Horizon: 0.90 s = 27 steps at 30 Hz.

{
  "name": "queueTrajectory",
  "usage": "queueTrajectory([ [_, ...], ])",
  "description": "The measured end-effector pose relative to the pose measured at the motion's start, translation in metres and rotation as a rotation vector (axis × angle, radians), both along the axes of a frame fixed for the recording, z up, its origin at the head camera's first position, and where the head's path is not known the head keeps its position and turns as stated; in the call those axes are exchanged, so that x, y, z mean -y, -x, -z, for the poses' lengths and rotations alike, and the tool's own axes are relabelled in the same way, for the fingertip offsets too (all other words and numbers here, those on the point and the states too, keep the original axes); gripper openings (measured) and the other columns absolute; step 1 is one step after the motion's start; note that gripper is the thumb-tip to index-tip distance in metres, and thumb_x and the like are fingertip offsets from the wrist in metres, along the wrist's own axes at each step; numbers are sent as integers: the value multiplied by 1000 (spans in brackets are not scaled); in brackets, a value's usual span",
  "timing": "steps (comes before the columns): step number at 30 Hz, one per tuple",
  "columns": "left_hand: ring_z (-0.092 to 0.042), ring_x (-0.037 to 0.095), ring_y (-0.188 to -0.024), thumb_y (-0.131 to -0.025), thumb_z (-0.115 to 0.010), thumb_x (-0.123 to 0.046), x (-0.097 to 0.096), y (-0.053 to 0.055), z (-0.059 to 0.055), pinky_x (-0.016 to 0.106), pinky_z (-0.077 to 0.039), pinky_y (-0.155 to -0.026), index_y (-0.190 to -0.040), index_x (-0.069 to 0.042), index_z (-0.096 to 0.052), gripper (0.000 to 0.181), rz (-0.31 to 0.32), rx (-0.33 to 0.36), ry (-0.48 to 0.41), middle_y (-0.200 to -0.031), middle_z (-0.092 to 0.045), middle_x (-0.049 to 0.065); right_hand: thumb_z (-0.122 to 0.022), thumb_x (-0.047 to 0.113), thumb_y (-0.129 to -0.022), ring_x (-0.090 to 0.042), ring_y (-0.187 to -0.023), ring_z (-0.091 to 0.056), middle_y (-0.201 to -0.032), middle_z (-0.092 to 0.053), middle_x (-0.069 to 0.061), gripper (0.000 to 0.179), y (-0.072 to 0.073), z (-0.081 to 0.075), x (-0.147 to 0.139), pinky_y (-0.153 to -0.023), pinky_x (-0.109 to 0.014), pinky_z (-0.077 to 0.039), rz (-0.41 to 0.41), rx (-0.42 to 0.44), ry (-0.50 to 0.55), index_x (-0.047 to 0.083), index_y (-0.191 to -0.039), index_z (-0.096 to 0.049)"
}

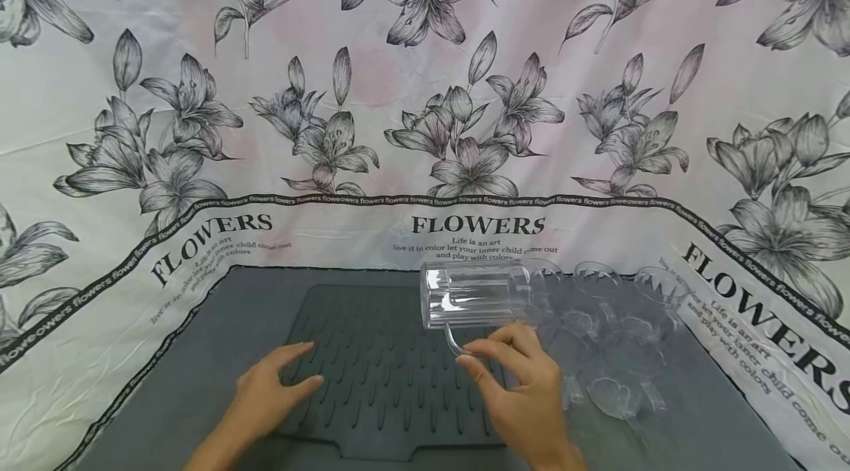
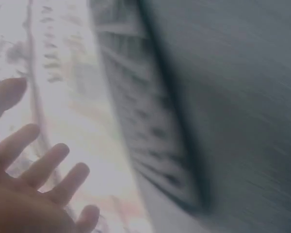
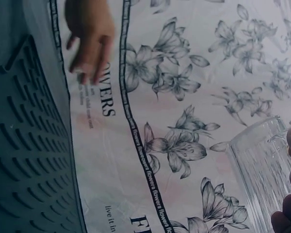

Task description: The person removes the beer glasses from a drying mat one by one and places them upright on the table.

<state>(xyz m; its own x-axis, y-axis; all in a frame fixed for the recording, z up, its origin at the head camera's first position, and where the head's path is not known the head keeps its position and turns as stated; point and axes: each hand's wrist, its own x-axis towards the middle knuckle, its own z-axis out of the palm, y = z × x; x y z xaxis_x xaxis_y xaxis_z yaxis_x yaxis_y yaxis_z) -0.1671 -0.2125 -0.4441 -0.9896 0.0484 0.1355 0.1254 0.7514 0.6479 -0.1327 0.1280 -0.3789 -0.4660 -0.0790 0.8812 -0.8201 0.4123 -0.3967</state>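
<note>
A clear glass mug point(image 1: 468, 299) lies sideways in the air over the right part of a dark ridged drying mat point(image 1: 372, 449). My right hand point(image 1: 524, 382) pinches its handle between thumb and fingers, and the handle points down. In the right wrist view the mug point(image 3: 257, 165) shows at the right edge, with fingertips point(image 3: 283, 223) beside it. My left hand point(image 1: 265, 390) hovers by the mat's left edge, thumb and fingers spread, holding nothing. The left wrist view also has this hand point(image 2: 34, 194) with fingers apart; the mat there is blurred.
Several clear glass mugs point(image 1: 617, 397) stand close together on the grey table point(image 1: 173, 382), right of the mat. Their outlines are faint and overlap. A white cloth point(image 1: 345, 235) printed with flowers and lettering hangs behind the table and along both sides.
</note>
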Motion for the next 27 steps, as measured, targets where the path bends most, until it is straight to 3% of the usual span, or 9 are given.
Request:
queueTrajectory([
  [3, -49, 36, -123, -87, -71, -44, -24, 1, -19, 63, -39, -93, -138, -20, -55, 59, 55, -98, -174, -137, -52, 8, -76, 17, -85, -14, -80, -49, -83, -56, 3, 8, -1, 2, 3, -71, -23, -42, -8, -36, -10, 10, -90, -75],
  [6, -53, 30, -117, -91, -70, -34, -45, 2, -35, 59, -40, -95, -140, -20, -52, 54, 146, -187, -336, -135, -54, 7, -70, 26, -91, -14, -78, -48, -82, -55, 3, 16, -2, 5, 7, -70, -22, -42, -26, -65, -18, 11, -90, -75],
  [10, -55, 28, -115, -94, -66, -22, -69, 1, -54, 56, -40, -96, -143, -19, -46, 53, 265, -227, -507, -136, -53, 7, -68, 27, -92, -11, -73, -43, -81, -55, 4, 18, -4, 10, 15, -70, -25, -38, -56, -55, -30, 10, -89, -75],
  [12, -55, 27, -115, -95, -64, -20, -81, -1, -62, 54, -42, -95, -145, -18, -44, 54, 320, -213, -563, -136, -52, 8, -69, 27, -91, -10, -72, -40, -81, -55, 4, 18, -5, 14, 17, -68, -24, -36, -65, -52, -32, 10, -89, -75],
  [16, -54, 28, -115, -94, -64, -21, -97, -3, -72, 52, -43, -94, -145, -20, -43, 55, 380, -166, -604, -137, -50, 10, -70, 27, -90, -9, -71, -39, -81, -54, 6, 18, -7, 21, 21, -65, -22, -36, -76, -52, -38, 9, -89, -75],
  [20, -53, 30, -113, -91, -69, -22, -105, -6, -74, 48, -47, -89, -144, -23, -45, 57, 386, -109, -630, -134, -50, 9, -70, 26, -90, -10, -73, -42, -81, -54, 6, 18, -8, 25, 22, -68, -23, -39, -82, -47, -52, 9, -88, -75],
  [27, -56, 33, -106, -87, -73, -16, -108, -6, -70, 43, -52, -83, -135, -12, -55, 51, 379, -99, -701, -123, -54, 12, -69, 27, -90, -11, -76, -47, -83, -56, 6, 19, -8, 33, 20, -66, -21, -44, -100, -41, -84, 9, -89, -75],
])
